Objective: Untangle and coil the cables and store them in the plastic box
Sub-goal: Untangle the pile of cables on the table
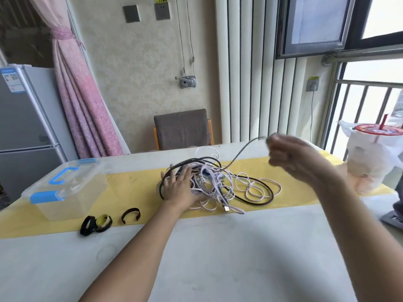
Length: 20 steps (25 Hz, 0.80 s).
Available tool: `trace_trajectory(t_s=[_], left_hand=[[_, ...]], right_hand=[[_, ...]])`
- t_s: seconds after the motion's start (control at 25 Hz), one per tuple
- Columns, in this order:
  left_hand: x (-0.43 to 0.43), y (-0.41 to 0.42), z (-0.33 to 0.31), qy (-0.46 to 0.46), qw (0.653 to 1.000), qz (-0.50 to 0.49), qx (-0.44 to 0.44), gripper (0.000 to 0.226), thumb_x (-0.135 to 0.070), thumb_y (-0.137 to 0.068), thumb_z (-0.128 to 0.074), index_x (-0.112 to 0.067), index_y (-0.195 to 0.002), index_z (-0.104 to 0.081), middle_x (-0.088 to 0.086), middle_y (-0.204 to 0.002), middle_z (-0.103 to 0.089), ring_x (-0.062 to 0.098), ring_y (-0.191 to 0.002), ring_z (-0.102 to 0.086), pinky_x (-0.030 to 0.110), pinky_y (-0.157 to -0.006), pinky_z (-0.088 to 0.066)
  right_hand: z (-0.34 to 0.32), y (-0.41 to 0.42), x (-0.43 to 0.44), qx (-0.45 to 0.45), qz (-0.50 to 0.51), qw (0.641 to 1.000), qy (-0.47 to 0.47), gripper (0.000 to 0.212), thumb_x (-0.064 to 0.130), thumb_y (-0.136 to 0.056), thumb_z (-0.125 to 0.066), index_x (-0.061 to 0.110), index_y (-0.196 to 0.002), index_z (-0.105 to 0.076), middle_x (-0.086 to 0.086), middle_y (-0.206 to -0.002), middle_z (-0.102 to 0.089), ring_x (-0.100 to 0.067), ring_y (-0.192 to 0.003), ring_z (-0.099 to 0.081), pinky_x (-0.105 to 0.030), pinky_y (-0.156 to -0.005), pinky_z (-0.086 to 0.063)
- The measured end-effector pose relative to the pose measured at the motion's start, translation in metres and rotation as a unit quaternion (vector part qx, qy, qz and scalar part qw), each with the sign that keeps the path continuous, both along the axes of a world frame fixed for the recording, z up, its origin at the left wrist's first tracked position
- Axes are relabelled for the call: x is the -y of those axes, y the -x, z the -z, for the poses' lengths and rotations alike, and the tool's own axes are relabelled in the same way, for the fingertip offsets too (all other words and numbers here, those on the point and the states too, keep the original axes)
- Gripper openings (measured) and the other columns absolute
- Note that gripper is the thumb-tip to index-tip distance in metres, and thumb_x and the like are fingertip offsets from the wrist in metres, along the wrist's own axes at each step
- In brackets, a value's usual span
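Drawing one strand out of the knot looked to be the step in hand. The tangle of cables (214, 186) lay on the yellow runner (135, 182) of the bench (218, 258), with white, black and grey strands looped through each other and loose white loops trailing off its right side. The left hand (181, 189) lay flat on the tangle's left half, fingers straight and spread, pinning it and gripping nothing. The right hand (290, 156) was raised above and right of the tangle. It was blurred, with fingers curled in on the end of a grey cable (238, 154) that rose to it from the heap. The plastic box (65, 190), lid on, stood well left of the tangle. Dark straps (96, 223) lay left of the tangle, nearer the person.

Handling, judged: the cables were light, limp and smooth-jacketed. One would drag its neighbours rather than slide clear, so the heap needed holding down. The best hold was near a plug end, the only stiff part, feeding it back through the loops. Hauling mid-span would tighten knots. Nothing was coiled or boxed yet.
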<state>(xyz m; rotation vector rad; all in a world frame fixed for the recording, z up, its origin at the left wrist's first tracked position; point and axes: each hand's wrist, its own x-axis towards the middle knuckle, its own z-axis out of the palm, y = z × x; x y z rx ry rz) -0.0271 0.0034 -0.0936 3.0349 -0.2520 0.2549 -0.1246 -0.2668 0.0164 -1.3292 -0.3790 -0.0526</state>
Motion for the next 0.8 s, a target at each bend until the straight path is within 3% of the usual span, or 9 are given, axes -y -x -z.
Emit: trace_trajectory(t_s=[0.08,0.16,0.24,0.36,0.48,0.56,0.6,0.68,0.8], left_hand=[[-0.009,-0.020,-0.007,-0.001,0.996,-0.081,0.027,0.104,-0.071,-0.078,-0.051,-0.021,-0.151,0.002,-0.009,-0.159,0.003,0.031,-0.145,0.012,0.050,-0.114,0.008],[-0.015,-0.036,-0.017,0.011,0.988,-0.135,0.067,0.087,-0.045,-0.089,-0.055,-0.017,-0.151,-0.001,0.000,-0.160,-0.005,0.030,-0.145,-0.001,0.049,-0.117,0.000],[-0.014,-0.048,-0.026,0.010,0.991,-0.127,0.044,0.069,-0.022,-0.091,-0.052,-0.013,-0.149,-0.015,0.007,-0.157,-0.017,0.030,-0.143,-0.013,0.044,-0.117,-0.011],[0.005,-0.038,-0.034,0.023,0.998,-0.045,-0.024,0.042,-0.010,-0.087,-0.048,-0.008,-0.129,-0.052,0.014,-0.135,-0.051,0.032,-0.127,-0.042,0.038,-0.105,-0.034],[0.017,-0.017,-0.032,0.200,0.975,-0.024,-0.093,0.031,-0.023,-0.087,-0.051,-0.004,-0.110,-0.060,0.016,-0.114,-0.063,0.031,-0.107,-0.057,0.035,-0.089,-0.045],[0.019,-0.004,-0.022,0.376,0.913,-0.046,-0.148,0.039,-0.041,-0.089,-0.053,-0.006,-0.101,-0.064,0.013,-0.099,-0.065,0.025,-0.096,-0.059,0.031,-0.081,-0.043],[0.021,0.003,-0.015,0.442,0.884,-0.059,-0.138,0.039,-0.048,-0.087,-0.057,-0.011,-0.092,-0.065,0.008,-0.086,-0.062,0.021,-0.084,-0.058,0.030,-0.073,-0.041],[0.024,0.013,0.004,0.499,0.858,-0.077,-0.091,0.032,-0.044,-0.078,-0.069,-0.013,-0.078,-0.061,0.005,-0.071,-0.056,0.018,-0.069,-0.050,0.028,-0.060,-0.034],[0.029,0.028,0.016,0.586,0.802,-0.030,-0.106,0.012,-0.005,-0.079,-0.069,-0.010,-0.076,-0.060,0.006,-0.078,-0.065,0.017,-0.072,-0.058,0.021,-0.061,-0.044]], right_hand=[[-0.017,0.013,0.032,0.038,0.072,0.994,-0.066,0.021,0.022,-0.091,-0.042,0.009,-0.076,-0.049,0.009,-0.044,-0.032,-0.001,-0.034,-0.023,-0.010,-0.040,-0.032],[-0.016,0.019,0.060,0.052,0.155,0.986,-0.034,0.026,0.032,-0.085,-0.054,0.007,-0.079,-0.052,0.008,-0.044,-0.037,-0.003,-0.035,-0.028,-0.012,-0.042,-0.033],[0.000,0.017,0.081,0.014,0.212,0.971,0.109,0.041,0.045,-0.072,-0.066,0.006,-0.082,-0.063,0.004,-0.046,-0.045,-0.010,-0.044,-0.036,-0.023,-0.048,-0.034],[0.026,0.000,0.081,-0.106,0.172,0.907,0.369,0.017,0.017,-0.090,-0.060,0.004,-0.086,-0.070,-0.004,-0.053,-0.063,-0.022,-0.054,-0.050,-0.037,-0.061,-0.038],[0.042,-0.013,0.048,-0.208,0.045,0.821,0.530,0.016,0.006,-0.092,-0.051,0.008,-0.092,-0.067,-0.006,-0.076,-0.073,-0.017,-0.071,-0.066,-0.027,-0.070,-0.053],[0.052,-0.021,0.019,-0.220,-0.026,0.792,0.569,0.017,0.019,-0.094,-0.051,0.011,-0.100,-0.065,-0.004,-0.085,-0.073,-0.014,-0.075,-0.067,-0.022,-0.074,-0.050],[0.057,-0.026,0.004,-0.216,-0.045,0.795,0.565,0.022,0.030,-0.094,-0.052,0.012,-0.101,-0.064,-0.004,-0.087,-0.072,-0.013,-0.074,-0.067,-0.022,-0.073,-0.049],[0.066,-0.035,-0.027,-0.192,-0.028,0.833,0.518,0.037,0.043,-0.092,-0.053,0.009,-0.100,-0.064,-0.005,-0.085,-0.070,-0.013,-0.067,-0.065,-0.021,-0.068,-0.050],[0.079,-0.049,-0.074,-0.121,0.066,0.910,0.391,0.044,0.041,-0.087,-0.062,-0.003,-0.088,-0.067,-0.009,-0.074,-0.065,-0.014,-0.056,-0.056,-0.022,-0.058,-0.048]])
